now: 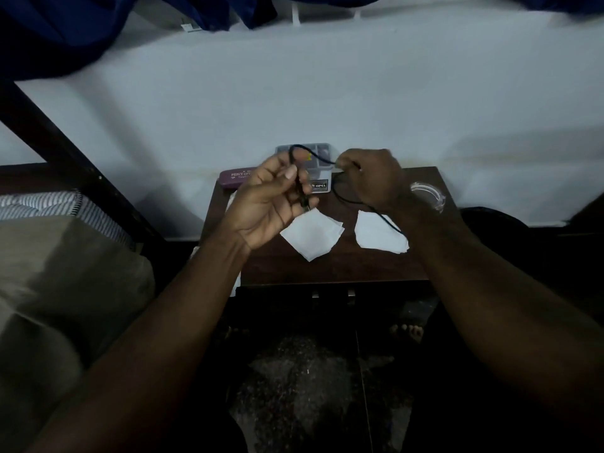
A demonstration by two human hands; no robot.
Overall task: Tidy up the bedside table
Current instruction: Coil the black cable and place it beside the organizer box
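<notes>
A thin black cable (340,191) runs between both my hands above the dark wooden bedside table (327,266). My left hand (271,204) pinches one end, with a loop arching over its fingers. My right hand (372,178) grips the cable further along, and the rest trails down across the table. Two white tissues lie on the table: one (312,233) in the middle, one (380,235) to the right. Behind my hands stands a clear plastic box (318,168) with an OPEL label, partly hidden. A maroon spectacle case (235,178) lies at the back left.
A clear round glass dish (428,194) sits at the table's right edge. A bed with a striped pillow (49,207) and beige cover is on the left. A white wall is behind; the floor below is dark stone. White paper (237,279) shows at the table's left edge.
</notes>
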